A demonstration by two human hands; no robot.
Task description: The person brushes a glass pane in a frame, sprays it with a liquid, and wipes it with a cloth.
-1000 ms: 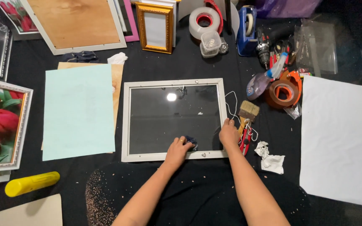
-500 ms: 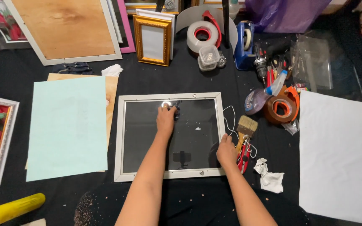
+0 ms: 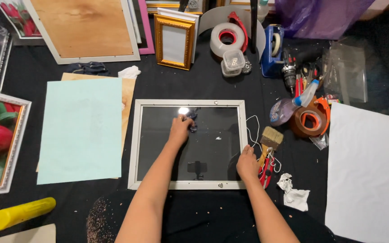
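Glass in the frame [image 3: 186,186] before me looks fragile and slick, so I'd grip the rails. My right hand [image 3: 247,163] presses flat on its right edge; farther up, my left hand [image 3: 179,130] clutches a dark cloth [image 3: 192,122].

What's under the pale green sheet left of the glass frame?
Under the pale green paper sheet a tan board shows along the top and right edges; the rest is covered.

White frame [image 3: 132,144], pale green sheet [image 3: 82,130], yellow tube [image 3: 22,213], black tablecloth [image 3: 230,85].
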